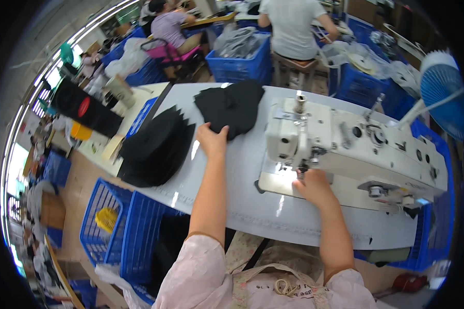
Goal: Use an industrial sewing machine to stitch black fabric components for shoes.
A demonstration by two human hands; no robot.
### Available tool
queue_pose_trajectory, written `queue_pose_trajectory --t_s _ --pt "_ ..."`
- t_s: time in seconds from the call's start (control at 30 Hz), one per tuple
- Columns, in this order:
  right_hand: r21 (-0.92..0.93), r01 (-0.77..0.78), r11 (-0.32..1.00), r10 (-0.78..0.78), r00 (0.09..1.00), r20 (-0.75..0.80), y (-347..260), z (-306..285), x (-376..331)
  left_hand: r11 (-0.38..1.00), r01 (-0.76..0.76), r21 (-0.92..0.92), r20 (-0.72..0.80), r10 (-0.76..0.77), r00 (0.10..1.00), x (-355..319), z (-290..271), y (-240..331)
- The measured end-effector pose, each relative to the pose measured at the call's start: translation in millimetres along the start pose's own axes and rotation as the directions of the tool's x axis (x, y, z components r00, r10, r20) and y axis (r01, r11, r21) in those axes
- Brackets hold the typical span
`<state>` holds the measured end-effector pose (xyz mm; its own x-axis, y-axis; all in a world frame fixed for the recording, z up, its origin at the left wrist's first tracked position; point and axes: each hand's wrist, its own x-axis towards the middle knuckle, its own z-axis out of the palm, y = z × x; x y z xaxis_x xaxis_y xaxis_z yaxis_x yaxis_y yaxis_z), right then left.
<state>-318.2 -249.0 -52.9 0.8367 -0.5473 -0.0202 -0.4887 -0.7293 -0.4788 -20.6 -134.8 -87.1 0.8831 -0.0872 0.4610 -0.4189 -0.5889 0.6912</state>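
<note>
My left hand (211, 139) reaches forward over the white table (232, 175) and grips the near edge of a small pile of black fabric pieces (231, 105). A larger fanned stack of black fabric pieces (157, 147) lies to the left of that hand. My right hand (312, 186) rests on the bed of the white sewing machine (345, 144), right under its needle area; whether it holds anything cannot be made out.
Blue plastic crates (123, 226) stand at the table's left front, more blue crates (239, 64) behind it. Two seated people (291, 26) work at the back. A blue fan (441, 87) stands at the right.
</note>
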Motion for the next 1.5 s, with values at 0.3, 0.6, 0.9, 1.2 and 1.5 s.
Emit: queue_pose_trajectory --t_s 0.3,0.6,0.9,1.2,1.5 --pt "0.008 0.148 0.989 -0.144 0.974 -0.177 13 8 -5 0.991 0.131 -0.011 0.051 -0.13 0.99 -2 7 4" --pt "0.042 0.099 0.994 -0.096 0.993 -0.061 8 -1 -2 0.988 0.153 0.03 0.101 -0.155 0.983 4 7 1" --pt "0.057 0.155 0.986 -0.143 0.975 -0.169 17 12 -4 0.949 -0.315 -0.025 -0.01 0.315 0.949 -4 -14 52" --pt "-0.03 0.125 0.992 -0.129 0.974 -0.186 15 4 -4 0.609 -0.006 -0.793 0.211 0.284 0.935 17 9 116" --pt "0.037 0.033 0.999 -0.026 0.986 -0.165 19 11 7 0.507 0.458 -0.73 0.675 0.431 0.598 -25 88 73"
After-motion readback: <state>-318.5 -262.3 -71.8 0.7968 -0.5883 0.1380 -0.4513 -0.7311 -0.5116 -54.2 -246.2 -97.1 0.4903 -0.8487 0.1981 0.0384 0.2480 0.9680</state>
